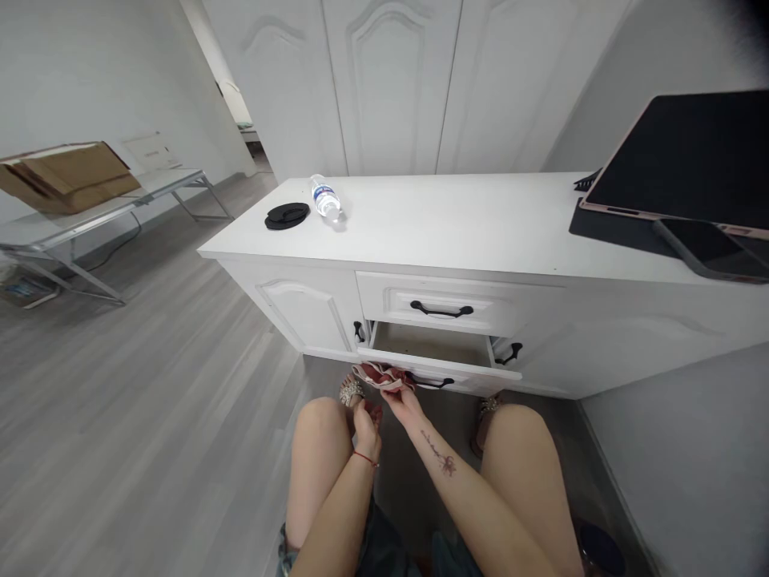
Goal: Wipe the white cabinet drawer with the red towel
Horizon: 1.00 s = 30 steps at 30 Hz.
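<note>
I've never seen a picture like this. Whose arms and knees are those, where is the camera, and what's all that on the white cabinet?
The camera sits on a person's head and looks forward and down, so you see their own arms and bare knees; the person is low in front of a white cabinet. There is no machine here, just two bare hands.

The left hand, with a red thread at the wrist, and the right hand, on the tattooed forearm, both pinch a small red-and-white cloth at the front edge of the open lower drawer. The drawer above it is shut.

On the cabinet top lie a water bottle on its side, a black round lid, and at right a dark tablet propped up, with a phone beside it. A cardboard box sits on a glass table at left.
</note>
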Available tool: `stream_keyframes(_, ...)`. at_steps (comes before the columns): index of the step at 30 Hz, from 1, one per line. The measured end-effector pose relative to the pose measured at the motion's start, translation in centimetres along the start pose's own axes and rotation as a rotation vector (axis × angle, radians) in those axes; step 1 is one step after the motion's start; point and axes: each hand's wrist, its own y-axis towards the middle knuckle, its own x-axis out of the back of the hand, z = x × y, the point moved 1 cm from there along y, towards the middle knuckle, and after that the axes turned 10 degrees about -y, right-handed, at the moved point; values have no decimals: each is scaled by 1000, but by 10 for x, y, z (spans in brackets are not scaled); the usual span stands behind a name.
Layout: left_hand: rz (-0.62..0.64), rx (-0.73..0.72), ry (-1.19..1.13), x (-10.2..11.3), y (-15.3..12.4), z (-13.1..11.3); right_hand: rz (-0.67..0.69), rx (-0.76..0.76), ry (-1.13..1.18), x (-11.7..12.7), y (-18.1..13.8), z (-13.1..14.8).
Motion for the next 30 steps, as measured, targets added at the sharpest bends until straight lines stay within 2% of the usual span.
stream_keyframes(2,2,23,7,-4,-2,4,-25,-20,33,-5,-8,8)
stream_keyframes(5,43,58,20,-11,-7,12,28,-66,78,-6,-28,35)
stream_keyframes(8,106,105,41,-18,-15,22,74,-124,120,5,-49,69)
stream_keyframes(12,176,159,74,-26,-28,31,30,-128,211,28,-71,104)
stream_keyframes(21,354,277,229,-56,-46,25,-129,151,196,71,-95,163)
stream_keyframes(25,369,301,314,-75,-38,18,-224,256,113,85,-101,189)
stream_keyframes(30,366,341,395,-95,-18,13,-212,279,63,82,-114,218)
